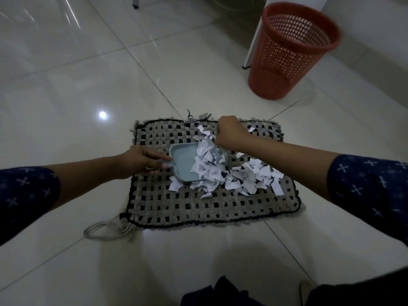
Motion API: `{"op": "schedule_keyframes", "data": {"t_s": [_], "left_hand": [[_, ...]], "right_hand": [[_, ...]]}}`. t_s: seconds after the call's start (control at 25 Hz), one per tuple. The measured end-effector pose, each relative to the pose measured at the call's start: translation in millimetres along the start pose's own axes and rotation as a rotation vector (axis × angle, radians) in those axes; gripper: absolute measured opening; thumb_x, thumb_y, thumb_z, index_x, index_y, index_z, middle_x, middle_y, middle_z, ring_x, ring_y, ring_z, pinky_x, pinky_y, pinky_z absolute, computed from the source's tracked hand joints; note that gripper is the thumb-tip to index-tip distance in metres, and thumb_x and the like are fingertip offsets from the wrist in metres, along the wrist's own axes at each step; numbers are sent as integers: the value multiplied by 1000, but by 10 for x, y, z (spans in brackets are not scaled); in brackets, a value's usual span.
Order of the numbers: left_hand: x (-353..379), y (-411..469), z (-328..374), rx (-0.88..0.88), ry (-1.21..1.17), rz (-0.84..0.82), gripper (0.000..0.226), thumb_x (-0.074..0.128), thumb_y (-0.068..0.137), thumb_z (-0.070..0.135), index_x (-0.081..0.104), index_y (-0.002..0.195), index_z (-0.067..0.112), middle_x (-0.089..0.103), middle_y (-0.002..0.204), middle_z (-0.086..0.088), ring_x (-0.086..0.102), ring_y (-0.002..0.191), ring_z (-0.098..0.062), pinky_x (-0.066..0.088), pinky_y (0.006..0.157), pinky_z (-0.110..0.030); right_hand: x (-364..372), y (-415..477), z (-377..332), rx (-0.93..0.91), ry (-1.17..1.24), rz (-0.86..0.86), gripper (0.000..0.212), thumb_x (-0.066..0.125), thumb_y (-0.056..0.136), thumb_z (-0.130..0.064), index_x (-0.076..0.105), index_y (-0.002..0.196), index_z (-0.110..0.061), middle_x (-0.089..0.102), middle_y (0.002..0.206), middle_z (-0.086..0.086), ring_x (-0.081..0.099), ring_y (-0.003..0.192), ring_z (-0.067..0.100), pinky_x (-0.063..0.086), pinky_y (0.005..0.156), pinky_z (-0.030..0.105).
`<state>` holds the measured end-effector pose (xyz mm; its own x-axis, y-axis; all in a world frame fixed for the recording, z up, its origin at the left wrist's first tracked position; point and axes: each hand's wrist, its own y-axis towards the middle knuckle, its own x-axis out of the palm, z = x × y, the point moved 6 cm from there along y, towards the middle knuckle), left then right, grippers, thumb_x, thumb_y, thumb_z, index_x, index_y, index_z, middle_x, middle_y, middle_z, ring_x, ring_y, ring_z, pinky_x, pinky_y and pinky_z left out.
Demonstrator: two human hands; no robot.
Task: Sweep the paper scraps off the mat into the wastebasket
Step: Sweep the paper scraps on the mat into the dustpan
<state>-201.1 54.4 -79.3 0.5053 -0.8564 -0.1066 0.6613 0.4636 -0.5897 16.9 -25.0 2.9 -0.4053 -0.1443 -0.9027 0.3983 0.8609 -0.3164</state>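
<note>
I'm gripping the dustpan (pixel 183 164) handle in my left hand (pixel 141 160), my right hand (pixel 229 133) fisted, contents unclear, while the scraps (pixel 251 177) are lying on the mat (pixel 176 208) at three o'clock of the pan's mouth.

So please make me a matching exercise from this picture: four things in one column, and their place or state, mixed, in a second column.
Things:
1. dustpan
2. wastebasket
3. right hand
4. cord loop

Places or states:
A. on the floor at the mat's near left corner
B. closed as a fist above the paper scraps
C. upright on the tiles beyond the mat
D. held by the left hand, partly filled

Pairs: 1-D, 2-C, 3-B, 4-A
</note>
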Motion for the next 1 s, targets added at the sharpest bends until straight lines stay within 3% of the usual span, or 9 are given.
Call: {"op": "schedule_keyframes", "data": {"t_s": [0.08, 0.16, 0.4, 0.6, 0.76, 0.88, 1.0], "left_hand": [[-2, -7, -14, 2, 4, -4, 28, 68, 76, 2, 71, 103, 10, 75, 84, -5, 63, 59, -10, 52, 54, -18], [-16, 2, -18, -2, 9, -4, 29, 68, 76, 2, 71, 104, 9, 74, 91, -10, 64, 62, -12, 54, 56, -19], [-12, -20, 4, -2, -14, -20, 28, 65, 78, -2, 70, 104, 6, 75, 90, -9, 68, 62, -11, 53, 55, -18], [-131, -62, -27, 3, -50, 11, 25, 63, 79, -3, 73, 95, 13, 75, 90, -3, 68, 63, -11, 55, 57, -19], [-318, -96, -98, -13, -78, 46, 27, 64, 78, -3, 77, 87, 20, 76, 91, -2, 69, 74, -13, 58, 67, -23], [-393, -127, -146, -26, -79, 51, 27, 64, 79, -2, 76, 88, 20, 76, 91, -5, 69, 76, -14, 58, 69, -24], [-425, -140, -181, -39, -76, 39, 28, 63, 79, -4, 77, 86, 20, 76, 91, -6, 70, 74, -13, 57, 67, -22]], "right_hand": [[42, 8, -66, -5, 30, -13, 13, 53, 78, 8, 58, 68, 14, 62, 71, 27, 58, 59, 28, 44, 47, 35], [49, -9, -148, -40, 50, -12, 21, 53, 77, 8, 62, 90, 21, 66, 97, 36, 67, 78, 37, 53, 60, 43], [-344, 223, -54, -110, -90, 90, 19, 59, 79, 6, 67, 97, 8, 68, 101, 21, 65, 88, 28, 57, 78, 35], [-755, 420, 737, -23, -313, 162, 12, 63, 84, 2, 64, 91, 11, 66, 88, 21, 63, 78, 31, 57, 76, 40], [-535, 357, 1054, 63, -357, 145, 19, 59, 85, 3, 53, 67, 6, 48, 78, 16, 52, 74, 27, 38, 64, 31], [-367, 378, 835, 35, -310, 132, 45, 57, 86, 0, 29, 53, -10, 49, 78, 16, 46, 73, 25, 36, 64, 30], [-225, 401, 418, -32, -224, 72, 38, 60, 84, -2, 35, 54, -3, 46, 64, 9, 49, 65, 24, 36, 56, 29]]}}
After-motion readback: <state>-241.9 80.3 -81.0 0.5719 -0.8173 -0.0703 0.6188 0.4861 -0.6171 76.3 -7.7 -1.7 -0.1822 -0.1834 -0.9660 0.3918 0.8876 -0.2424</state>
